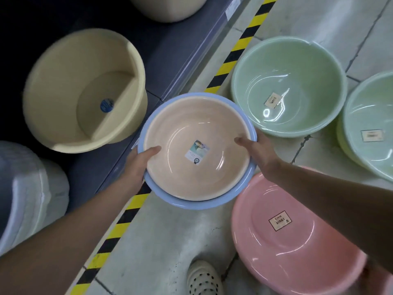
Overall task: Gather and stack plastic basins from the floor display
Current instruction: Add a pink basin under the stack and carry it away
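Forearms come in from the bottom edge, both on one stack. Left grip [138,165] and right grip [258,150] clamp opposite sides of the blue basin [204,205], thumbs hooked over the rim onto the inner wall of the peach basin [180,179]. Fingers are underneath, hidden. Both grips are closed on the pair, nothing slack.

Peach sits nested inside blue, seated evenly, label up. The pair overlaps the hazard tape [240,45] and the shelf [170,50] edge, so it looks carried, not resting on the floor [170,241].

Progress, my read: two basins stacked, early to mid task.

Still loose on the floor:
- green basin [287,67], just beside the stack, upright
- second green basin [370,99], right edge, cut off
- pink basin [282,248], under the right forearm, tilted

All three look wider than the held pair, so the pair likely goes inside one of them, not the reverse.

Yellow tub [63,81] is on the shelf, not floor display, probably out of scope. Shoe [203,277] is near pink; watch footing.
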Tool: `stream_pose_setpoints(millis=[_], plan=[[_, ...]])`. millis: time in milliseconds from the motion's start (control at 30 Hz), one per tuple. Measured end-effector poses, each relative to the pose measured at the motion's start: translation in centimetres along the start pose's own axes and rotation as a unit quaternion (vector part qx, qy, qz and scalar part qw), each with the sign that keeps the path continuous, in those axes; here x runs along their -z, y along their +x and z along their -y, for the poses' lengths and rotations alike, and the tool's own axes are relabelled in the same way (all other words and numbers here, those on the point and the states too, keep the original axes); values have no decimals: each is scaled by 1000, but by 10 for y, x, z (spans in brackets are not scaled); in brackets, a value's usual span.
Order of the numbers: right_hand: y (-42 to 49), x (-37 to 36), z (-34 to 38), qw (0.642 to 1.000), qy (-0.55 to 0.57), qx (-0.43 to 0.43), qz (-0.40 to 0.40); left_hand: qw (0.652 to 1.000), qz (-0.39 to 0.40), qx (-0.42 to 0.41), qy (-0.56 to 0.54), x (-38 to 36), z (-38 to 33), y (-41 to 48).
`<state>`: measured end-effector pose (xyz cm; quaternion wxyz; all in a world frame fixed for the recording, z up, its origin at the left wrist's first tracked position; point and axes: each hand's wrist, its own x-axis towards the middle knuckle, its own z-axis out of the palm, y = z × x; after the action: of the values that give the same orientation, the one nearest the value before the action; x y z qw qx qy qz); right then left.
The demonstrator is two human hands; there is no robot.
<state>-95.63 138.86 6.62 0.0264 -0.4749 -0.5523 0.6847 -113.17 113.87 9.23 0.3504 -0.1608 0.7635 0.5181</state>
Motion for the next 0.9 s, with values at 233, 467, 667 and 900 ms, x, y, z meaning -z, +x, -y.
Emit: stream_pose_setpoints(millis=[233, 467, 667, 900], plan=[[-83, 62, 66, 998, 49, 26, -3, 998, 8, -40, 43, -21, -75, -97], [-177, 188, 100, 995, 58, 25, -76, 984, 109, -86, 113, -110, -116, -200], [-268, 309, 85, 978, 78, 12, -195, 960, 199, -98, 172, -218, -109, -292], [-386, 410, 15, 937, 139, -16, -319, 908, 319, -99, 254, -336, -60, -385]])
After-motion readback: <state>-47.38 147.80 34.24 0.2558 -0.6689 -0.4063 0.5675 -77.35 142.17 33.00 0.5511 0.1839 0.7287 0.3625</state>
